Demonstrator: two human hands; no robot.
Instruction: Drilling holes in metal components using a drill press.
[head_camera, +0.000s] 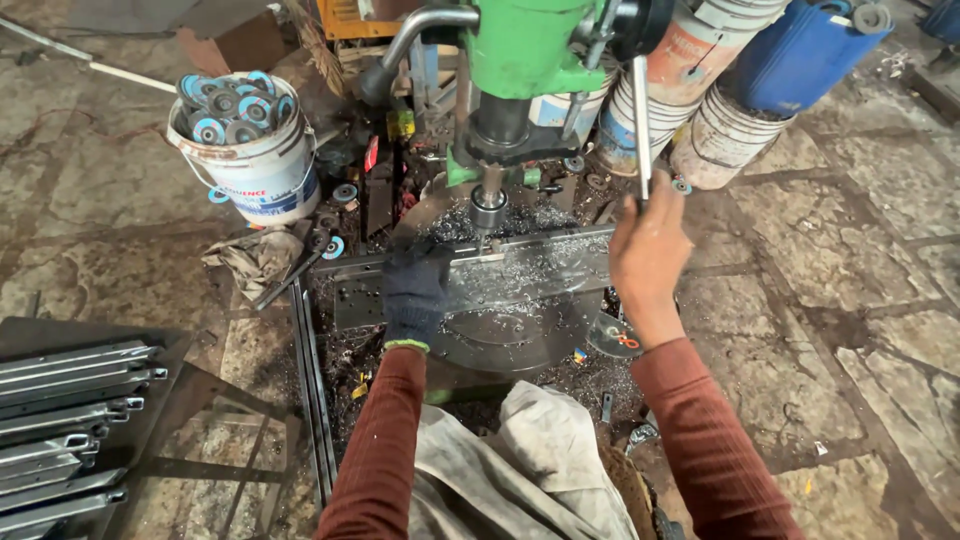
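Stone floor, littered; at frame centre the gloved left hand (415, 292) presses flat on a steel plate (520, 285) under the green drill (520, 60), right hand (648, 250) gripping its feed lever (641, 120).

**Steel strip and feed lever at the drill press**

Take the green drill press (525, 45) as your landmark. The flat steel strip (470, 285) lies level directly beneath its chuck, running crosswise and strewn with bright metal shavings; small drilled holes show toward its left end. The feed lever (641, 125), a slim silvery rod, hangs nearly upright just right of the press head, its lower end at your grip.
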